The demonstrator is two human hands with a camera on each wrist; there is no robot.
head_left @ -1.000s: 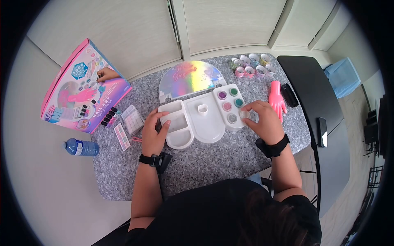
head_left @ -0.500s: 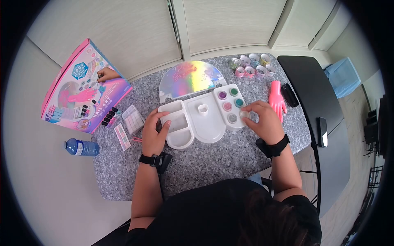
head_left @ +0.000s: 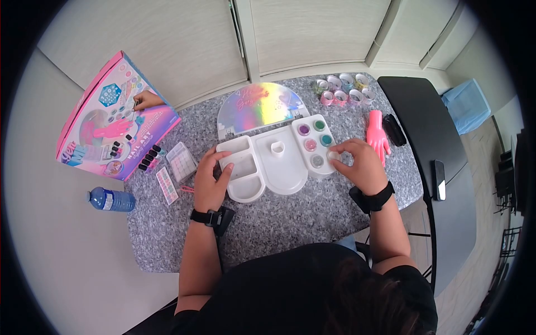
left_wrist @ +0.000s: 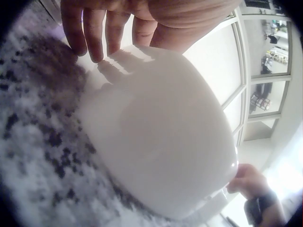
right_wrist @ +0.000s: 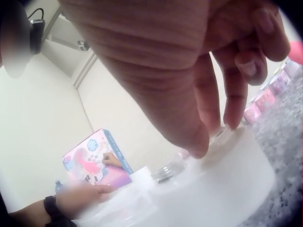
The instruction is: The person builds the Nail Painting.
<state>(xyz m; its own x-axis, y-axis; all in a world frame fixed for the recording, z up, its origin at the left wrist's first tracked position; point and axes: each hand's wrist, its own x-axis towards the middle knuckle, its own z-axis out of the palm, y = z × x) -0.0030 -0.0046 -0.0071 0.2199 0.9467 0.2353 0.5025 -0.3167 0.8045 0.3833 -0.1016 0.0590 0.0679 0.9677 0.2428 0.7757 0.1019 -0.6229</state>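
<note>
A white plastic nail-art tray (head_left: 283,177) with three sections lies in front of me, its shiny holographic half-round panel (head_left: 262,103) at the back. At the tray's left side, my left hand (head_left: 210,177) holds the edge, thumb over the rim and fingers along the outer wall. Over the right section, my right hand (head_left: 362,164) pinches a small pot at the near right corner; the fingers mostly hide it. Beside it sit glitter pots: silver (head_left: 316,161), pink (head_left: 310,145), teal (head_left: 326,140), purple (head_left: 303,130) and green (head_left: 319,125).
Left stand a nail-art box (head_left: 114,120), polish bottles (head_left: 149,159), a clear case (head_left: 182,163), a sticker sheet (head_left: 167,186) and a water bottle (head_left: 111,200). Several tape rolls (head_left: 340,99), a pink model hand (head_left: 375,131) and a black object (head_left: 394,129) lie right.
</note>
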